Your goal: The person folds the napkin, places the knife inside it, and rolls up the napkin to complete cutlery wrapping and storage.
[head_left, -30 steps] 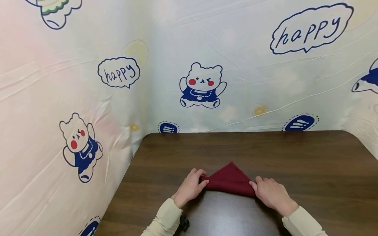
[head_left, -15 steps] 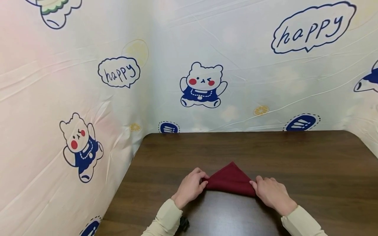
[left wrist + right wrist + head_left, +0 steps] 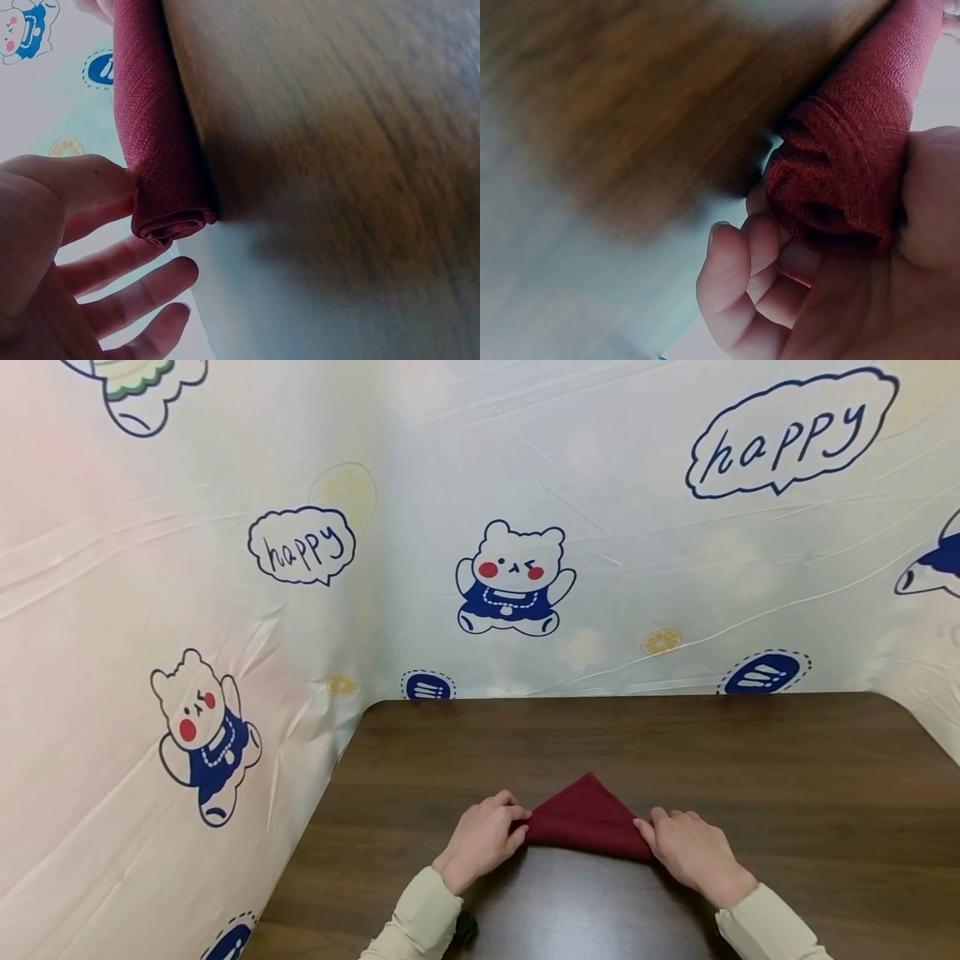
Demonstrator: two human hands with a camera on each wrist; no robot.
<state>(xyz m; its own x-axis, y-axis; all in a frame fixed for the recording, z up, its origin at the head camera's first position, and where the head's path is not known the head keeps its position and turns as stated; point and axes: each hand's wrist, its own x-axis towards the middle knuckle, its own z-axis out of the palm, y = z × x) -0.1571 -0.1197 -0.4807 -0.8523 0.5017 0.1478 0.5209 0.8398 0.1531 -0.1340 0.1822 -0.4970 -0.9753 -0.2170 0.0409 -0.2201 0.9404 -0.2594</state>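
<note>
A dark red cloth (image 3: pixel 585 818) lies on the brown table, rolled along its near edge, with a flat triangular corner pointing away. My left hand (image 3: pixel 483 835) holds the left end of the roll between thumb and index finger. In the left wrist view the spiral end of the cloth (image 3: pixel 169 165) shows, and the other fingers of the left hand (image 3: pixel 82 247) spread beside it. At the right end, my right hand (image 3: pixel 692 852) grips the roll. The right wrist view shows the looser, creased end of the cloth (image 3: pixel 840 172) between the thumb and curled fingers of the right hand (image 3: pixel 832 300).
The wood-grained table (image 3: pixel 450 743) reaches back to a hanging printed sheet (image 3: pixel 637 552) with bears and "happy" bubbles. The sheet also runs along the left side. A small black object (image 3: pixel 465 930) sits by the left sleeve, partly hidden.
The left fingers have shifted slightly at the roll's left end, covering or tucking the bit of cloth that stuck out there. My right hand and the cloth's far corner stay nearly still.
</note>
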